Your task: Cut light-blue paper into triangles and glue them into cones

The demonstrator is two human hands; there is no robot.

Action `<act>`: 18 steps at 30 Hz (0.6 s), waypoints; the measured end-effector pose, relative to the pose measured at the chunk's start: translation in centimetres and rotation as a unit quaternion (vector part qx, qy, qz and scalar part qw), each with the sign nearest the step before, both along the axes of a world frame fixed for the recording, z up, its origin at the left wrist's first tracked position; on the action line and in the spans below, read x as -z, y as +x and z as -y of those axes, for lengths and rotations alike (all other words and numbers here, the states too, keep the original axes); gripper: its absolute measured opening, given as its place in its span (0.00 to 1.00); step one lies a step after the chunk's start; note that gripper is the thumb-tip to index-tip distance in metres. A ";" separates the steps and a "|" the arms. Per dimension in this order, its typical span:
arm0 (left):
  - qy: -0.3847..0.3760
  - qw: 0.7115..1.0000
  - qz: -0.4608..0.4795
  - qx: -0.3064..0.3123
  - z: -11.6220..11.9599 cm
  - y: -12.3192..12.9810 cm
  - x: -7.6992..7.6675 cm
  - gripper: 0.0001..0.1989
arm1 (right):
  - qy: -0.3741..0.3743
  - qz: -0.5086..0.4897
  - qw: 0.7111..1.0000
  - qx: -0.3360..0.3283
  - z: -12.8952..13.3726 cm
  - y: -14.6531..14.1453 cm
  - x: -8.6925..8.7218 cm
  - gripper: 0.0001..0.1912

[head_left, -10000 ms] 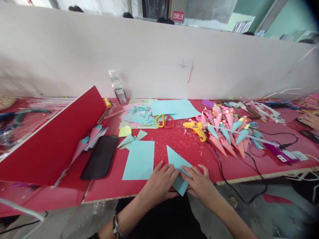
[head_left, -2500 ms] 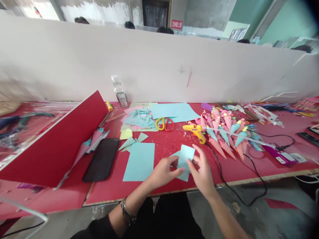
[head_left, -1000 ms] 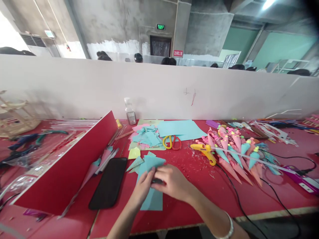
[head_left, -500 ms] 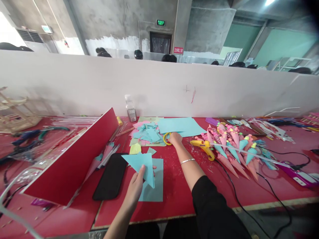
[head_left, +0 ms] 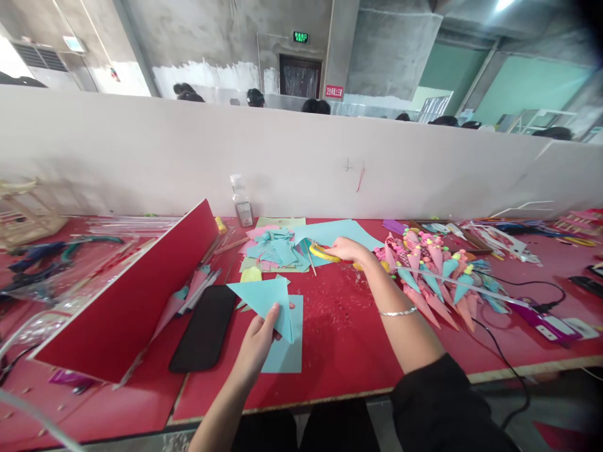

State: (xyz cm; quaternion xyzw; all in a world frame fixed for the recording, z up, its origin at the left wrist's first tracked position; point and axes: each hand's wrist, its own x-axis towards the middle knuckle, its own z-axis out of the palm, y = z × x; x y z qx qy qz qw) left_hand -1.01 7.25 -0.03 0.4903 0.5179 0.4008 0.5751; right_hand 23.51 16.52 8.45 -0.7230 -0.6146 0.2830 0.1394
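Note:
My left hand (head_left: 261,329) pinches a folded light-blue paper triangle (head_left: 264,301), thumb on top and fingertips showing at its right edge. Beneath it a square light-blue sheet (head_left: 289,358) lies flat on the red table. Farther off, my right hand (head_left: 351,249) is closed on yellow-handled scissors (head_left: 324,253), whose blades point to the left and down beside a heap of blue and pink paper scraps (head_left: 277,248). A larger light-blue sheet (head_left: 346,232) lies behind the scissors. My right forearm partly hides the yellow glue gun (head_left: 360,267).
A black phone (head_left: 203,329) lies left of my left hand, beside an upright red board (head_left: 136,301). Pink and blue paper cones (head_left: 438,276) are piled at the right, with a purple power strip (head_left: 546,323) and cables. A bottle (head_left: 242,202) stands by the white partition (head_left: 188,157).
My right hand has lifted the scissors from the table by the large sheet and turned them, so the blades now show. The triangle stays in my left hand, slightly shifted.

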 end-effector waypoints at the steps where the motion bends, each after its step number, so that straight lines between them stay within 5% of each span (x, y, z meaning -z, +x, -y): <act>1: 0.005 1.000 -0.002 0.001 -0.1 0.1 -0.4 0.25 | 0.012 -0.036 0.999 -0.015 1.0 0.4 -0.3 0.18; 7: 0.089 0.995 -0.042 0.033 -1.7 0.9 -4.0 0.21 | 0.082 -0.241 0.964 -0.073 7.7 0.1 1.6 0.18; 10: 0.148 0.987 -0.060 0.028 -2.5 1.6 -6.3 0.18 | 0.093 -0.463 0.879 -0.063 10.3 -1.6 4.0 0.15; 13: 0.181 0.981 -0.064 0.037 -3.0 2.2 -8.3 0.18 | 0.101 -0.544 0.832 -0.031 11.9 -3.6 6.0 0.10; 18: 0.236 0.967 -0.067 0.063 -3.4 2.7 -10.2 0.20 | 0.130 -0.489 0.862 0.041 13.4 -5.5 7.0 0.11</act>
